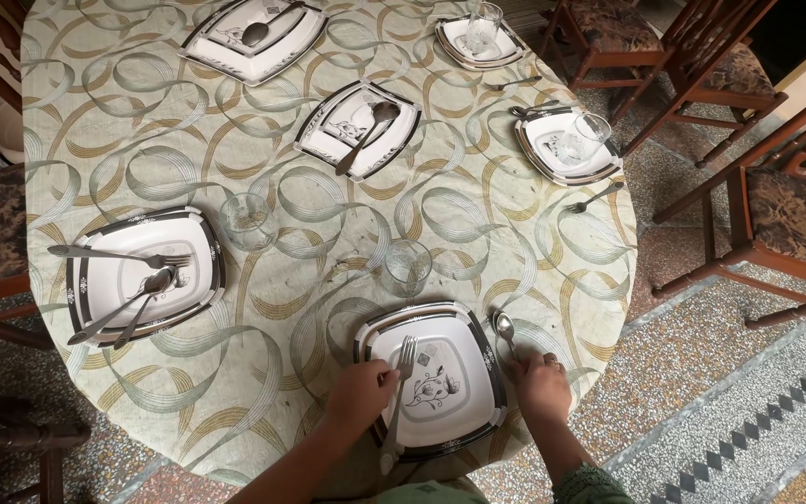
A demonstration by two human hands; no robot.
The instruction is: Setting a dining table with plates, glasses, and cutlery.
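Oval table set with six square white plates and four clear glasses. Left hand [358,394], fingers curled, pinches a fork [399,392] lying on the near plate [440,425]; right hand [541,385], fingers pressed together, pinches the handle of a spoon [505,329] lying on the cloth just right of that plate. One glass [408,266] stands just beyond it. The near plate sits close to the table's near edge; open cloth lies between settings. A ribbon-patterned tablecloth [328,289] covers the table; wooden chairs [776,215] stand around it on a speckled floor [701,392].
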